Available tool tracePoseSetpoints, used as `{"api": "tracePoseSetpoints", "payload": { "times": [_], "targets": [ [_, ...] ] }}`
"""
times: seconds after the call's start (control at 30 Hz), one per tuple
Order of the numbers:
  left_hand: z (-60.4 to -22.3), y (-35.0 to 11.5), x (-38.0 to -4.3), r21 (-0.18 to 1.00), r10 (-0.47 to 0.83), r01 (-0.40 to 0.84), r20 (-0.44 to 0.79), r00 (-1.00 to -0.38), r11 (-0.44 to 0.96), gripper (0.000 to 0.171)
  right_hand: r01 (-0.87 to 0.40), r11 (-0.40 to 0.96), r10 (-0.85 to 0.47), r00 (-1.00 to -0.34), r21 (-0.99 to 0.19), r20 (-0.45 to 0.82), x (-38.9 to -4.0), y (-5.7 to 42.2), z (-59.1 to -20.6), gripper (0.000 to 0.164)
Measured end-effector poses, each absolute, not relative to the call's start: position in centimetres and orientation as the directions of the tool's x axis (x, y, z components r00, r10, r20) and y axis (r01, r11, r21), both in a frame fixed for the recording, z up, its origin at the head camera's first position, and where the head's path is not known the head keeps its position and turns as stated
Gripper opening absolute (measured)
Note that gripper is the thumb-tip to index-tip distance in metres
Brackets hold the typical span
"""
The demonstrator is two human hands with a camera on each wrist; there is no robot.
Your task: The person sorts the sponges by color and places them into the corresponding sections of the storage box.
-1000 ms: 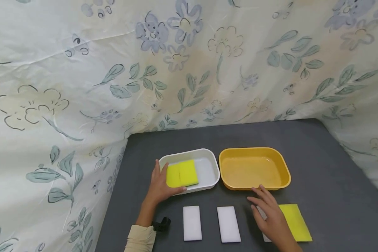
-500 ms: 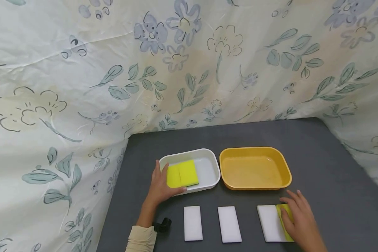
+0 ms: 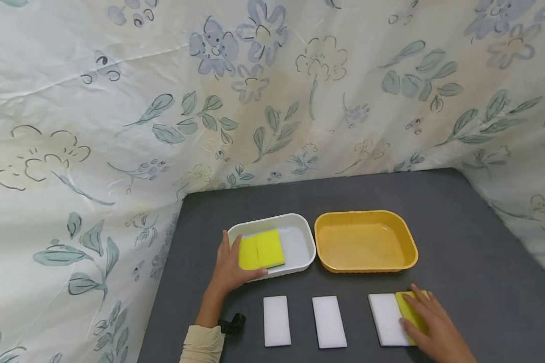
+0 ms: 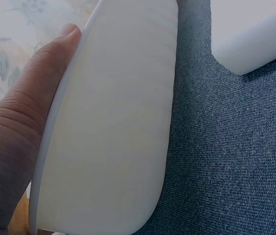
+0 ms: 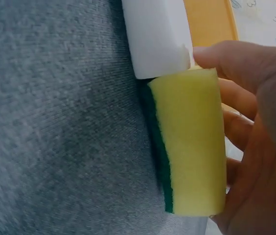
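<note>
My left hand (image 3: 230,269) rests on the left end of a white plastic tray (image 3: 301,247), its thumb straight along the front rim. The left wrist view shows that thumb against the tray's rim (image 4: 55,105). Two yellow sponges (image 3: 270,248) lie side by side inside the tray. My right hand (image 3: 436,322) lies over a yellow sponge (image 5: 192,142) with a dark green scouring layer underneath, flat on the table. Its thumb tip is where the sponge meets a white foam block (image 3: 386,320); the other fingers reach across the sponge's far side.
An orange-yellow tray (image 3: 365,242) stands right beside the white one. Two more white foam blocks, a left one (image 3: 276,321) and a right one (image 3: 329,321), lie in front on the dark grey cloth (image 3: 254,201). Floral fabric (image 3: 272,101) rises behind and at both sides.
My right hand has moved right, from over the white foam block to the yellow sponge, and come down onto it. My left hand and the white tray have stayed in place.
</note>
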State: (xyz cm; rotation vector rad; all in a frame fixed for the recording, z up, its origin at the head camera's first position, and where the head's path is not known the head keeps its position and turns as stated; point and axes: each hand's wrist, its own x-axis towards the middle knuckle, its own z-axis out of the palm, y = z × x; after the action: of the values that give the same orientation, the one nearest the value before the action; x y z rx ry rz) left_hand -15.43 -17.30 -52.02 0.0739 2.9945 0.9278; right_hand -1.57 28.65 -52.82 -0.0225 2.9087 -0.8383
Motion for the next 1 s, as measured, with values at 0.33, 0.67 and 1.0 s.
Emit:
{"api": "tracePoseSetpoints", "payload": {
  "times": [0.33,0.67,1.0],
  "targets": [
    [-52.1,-17.3,-15.4,0.573,0.048,0.049,0.017,-0.999,0.818,0.119,0.035,0.858,-0.079,-0.977,-0.512,-0.2,-1.8,28.9,-52.5,0.063],
    [-52.0,-17.3,-15.4,0.573,0.046,0.044,0.012,-0.999,0.818,0.118,0.063,0.915,-0.034,-0.972,-0.399,-0.232,-2.5,28.3,-51.6,0.057],
    [-51.9,-17.3,-15.6,0.568,0.051,0.039,-0.005,-0.999,0.822,0.118,0.117,0.904,0.077,-0.991,-0.412,-0.111,-2.5,28.3,-49.9,0.052]
  ]
}}
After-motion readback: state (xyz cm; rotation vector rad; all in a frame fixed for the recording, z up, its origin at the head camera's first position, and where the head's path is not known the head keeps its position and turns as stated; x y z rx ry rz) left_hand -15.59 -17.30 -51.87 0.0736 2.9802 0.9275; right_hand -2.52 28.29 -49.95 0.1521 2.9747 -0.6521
